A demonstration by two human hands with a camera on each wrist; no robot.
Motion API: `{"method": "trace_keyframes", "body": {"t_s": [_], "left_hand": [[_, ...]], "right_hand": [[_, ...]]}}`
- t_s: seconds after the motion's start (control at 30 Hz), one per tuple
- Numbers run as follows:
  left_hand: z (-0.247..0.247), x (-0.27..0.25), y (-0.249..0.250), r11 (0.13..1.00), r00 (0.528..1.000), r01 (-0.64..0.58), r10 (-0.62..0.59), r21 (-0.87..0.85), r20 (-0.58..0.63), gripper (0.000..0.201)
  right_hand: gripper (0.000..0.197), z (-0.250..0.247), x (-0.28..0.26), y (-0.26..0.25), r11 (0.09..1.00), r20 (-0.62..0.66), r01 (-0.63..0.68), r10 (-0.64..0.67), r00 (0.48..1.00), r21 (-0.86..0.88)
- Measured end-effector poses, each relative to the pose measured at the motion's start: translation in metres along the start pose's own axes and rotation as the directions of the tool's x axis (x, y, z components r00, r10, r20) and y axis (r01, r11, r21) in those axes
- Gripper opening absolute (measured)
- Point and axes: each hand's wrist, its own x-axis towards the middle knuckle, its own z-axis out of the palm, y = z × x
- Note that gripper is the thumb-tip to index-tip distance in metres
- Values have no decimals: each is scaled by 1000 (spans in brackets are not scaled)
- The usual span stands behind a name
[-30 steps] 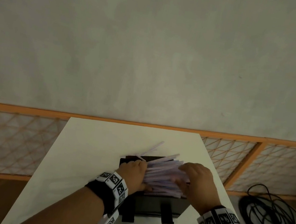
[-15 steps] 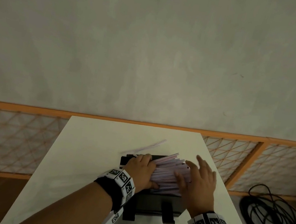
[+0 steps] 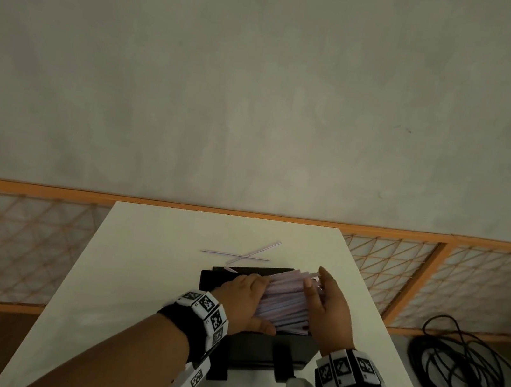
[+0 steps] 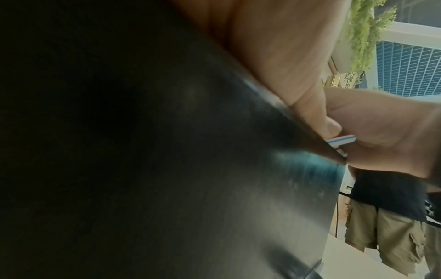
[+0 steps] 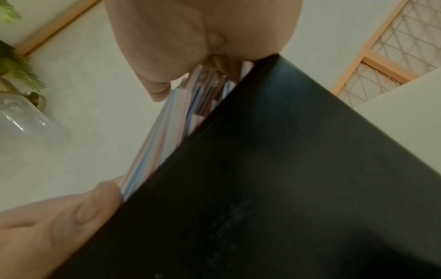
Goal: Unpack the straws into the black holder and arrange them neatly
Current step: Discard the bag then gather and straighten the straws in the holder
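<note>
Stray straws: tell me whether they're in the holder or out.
Out. Two stray straws lie crossed on the white table, behind the black holder.

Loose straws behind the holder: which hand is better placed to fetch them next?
Left, probably. The loose straws lie on the table beyond the holder's far-left corner, nearer the left hand. The right hand braces the bundle's right ends.
</note>
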Motion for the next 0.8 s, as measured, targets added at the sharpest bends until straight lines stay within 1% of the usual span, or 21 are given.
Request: {"method": "trace_keyframes", "body": {"t_s": [0.07,0.13,0.2,0.27,0.33,0.37,0.43,0.5,0.63,0.73,0.8], "left_hand": [[-1,3,-1,1000,1000,0,1,-14,16,95],[-1,6,-3,1000,1000,3,-2,-20,22,90],[-2,9,-5,1000,999,11,-10,-11,52,88],[-5,10,-4,1000,996,12,-14,20,83,89],[-9,11,-2,998,995,7,-14,68,96,88],[-10,12,0,996,995,2,-12,94,102,88],[-9,14,1,990,994,-1,-15,142,108,89],[-3,15,0,983,996,0,-17,182,89,90],[6,12,3,973,1000,14,-19,232,20,80],[6,12,9,955,998,57,-57,290,-8,72],[1,13,14,954,999,53,-49,295,-19,62]], "right_hand": [[71,0,0,0,999,3,7,-7,1000,-36],[63,0,-1,-2,997,25,7,-5,1000,-74],[55,0,-1,-1,995,37,6,-3,999,-96],[54,-2,0,3,992,16,7,-5,1000,-122],[55,-4,2,6,993,-30,9,-12,999,-119],[52,-4,2,6,994,-53,8,-14,998,-109],[38,-4,2,6,993,-84,12,-22,996,-116],[30,0,-1,6,991,-93,33,-45,995,-130],[27,6,-4,7,986,-85,70,-84,993,-151],[27,-2,0,1,976,3,85,-86,996,-198],[30,-12,3,-4,970,11,84,-84,996,-228]]}}
